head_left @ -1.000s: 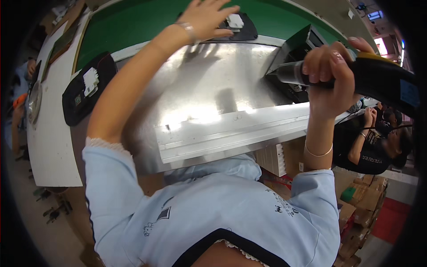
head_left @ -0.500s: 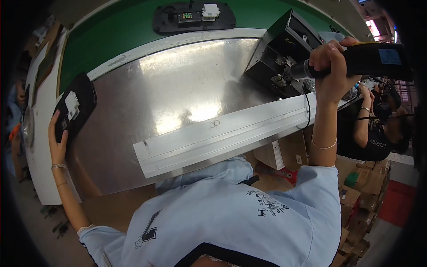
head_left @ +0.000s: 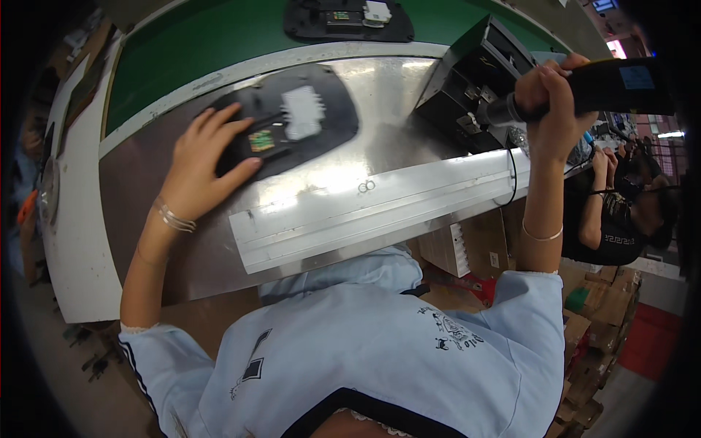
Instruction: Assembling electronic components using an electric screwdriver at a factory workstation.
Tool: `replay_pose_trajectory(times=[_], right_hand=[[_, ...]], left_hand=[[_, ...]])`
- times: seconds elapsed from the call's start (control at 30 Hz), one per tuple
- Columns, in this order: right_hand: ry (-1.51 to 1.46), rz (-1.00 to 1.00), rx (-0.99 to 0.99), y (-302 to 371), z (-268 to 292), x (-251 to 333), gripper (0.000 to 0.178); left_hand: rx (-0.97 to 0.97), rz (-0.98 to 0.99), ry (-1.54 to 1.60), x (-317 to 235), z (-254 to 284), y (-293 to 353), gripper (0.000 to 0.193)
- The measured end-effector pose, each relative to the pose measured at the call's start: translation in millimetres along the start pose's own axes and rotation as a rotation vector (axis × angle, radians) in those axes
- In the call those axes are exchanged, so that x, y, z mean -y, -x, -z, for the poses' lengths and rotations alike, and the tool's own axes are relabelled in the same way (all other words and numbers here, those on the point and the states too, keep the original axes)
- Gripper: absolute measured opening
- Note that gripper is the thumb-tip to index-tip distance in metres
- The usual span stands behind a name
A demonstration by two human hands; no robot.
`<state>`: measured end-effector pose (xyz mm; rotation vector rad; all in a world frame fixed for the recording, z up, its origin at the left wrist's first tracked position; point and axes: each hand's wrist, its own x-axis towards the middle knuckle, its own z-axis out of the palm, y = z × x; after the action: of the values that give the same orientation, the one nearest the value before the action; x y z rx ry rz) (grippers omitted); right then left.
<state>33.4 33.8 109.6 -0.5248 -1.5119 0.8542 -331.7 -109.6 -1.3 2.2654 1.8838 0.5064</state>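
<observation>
My left hand (head_left: 208, 157) has its fingers and thumb over the left end of a black plastic cover (head_left: 332, 120), which is blurred and lies over the metal bench. A white toothed part (head_left: 301, 113) and a small green circuit board (head_left: 261, 141) are on the cover. At the right, my right hand (head_left: 551, 95) is wrapped round a black electric screwdriver (head_left: 613, 87) with a grey nose. Its nose points left, at the opening of a black box (head_left: 456, 80) with small metal parts inside. The very tip is hard to make out.
A similar black cover (head_left: 307, 25) rests on the green belt (head_left: 197, 58) beyond the bench. A white rail (head_left: 409, 197) runs along the bench's near edge, with two small rings (head_left: 366, 187) on it. Cardboard boxes (head_left: 591, 350) and a person (head_left: 621, 212) are at the right.
My left hand has brought the black cover from the bench's left edge rightward to the middle. My right hand still grips the screwdriver by the box. The whole view has shifted slightly.
</observation>
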Motion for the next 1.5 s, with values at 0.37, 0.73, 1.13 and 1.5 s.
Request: replay_pose_trajectory(times=[0.37,0.73,1.13,1.5], right_hand=[[-0.161,-0.07,0.154,11.8,-66.1,-1.1,0.027],[-0.296,-0.256,0.037,1.5,-137.9,-30.7,0.029],[-0.245,-0.226,0.055,1.3,-142.5,-32.1,0.028],[-0.274,-0.25,0.103,0.6,-143.7,-38.8,0.027]], left_hand=[[-0.211,-0.321,0.284,-49.2,-32.5,-71.4,0.043],[-0.219,-0.313,0.416,-49.8,-39.4,-74.9,0.033],[-0.231,-0.323,0.402,-49.2,-38.1,-75.6,0.034],[-0.227,-0.336,0.403,-48.1,-39.6,-74.5,0.034]])
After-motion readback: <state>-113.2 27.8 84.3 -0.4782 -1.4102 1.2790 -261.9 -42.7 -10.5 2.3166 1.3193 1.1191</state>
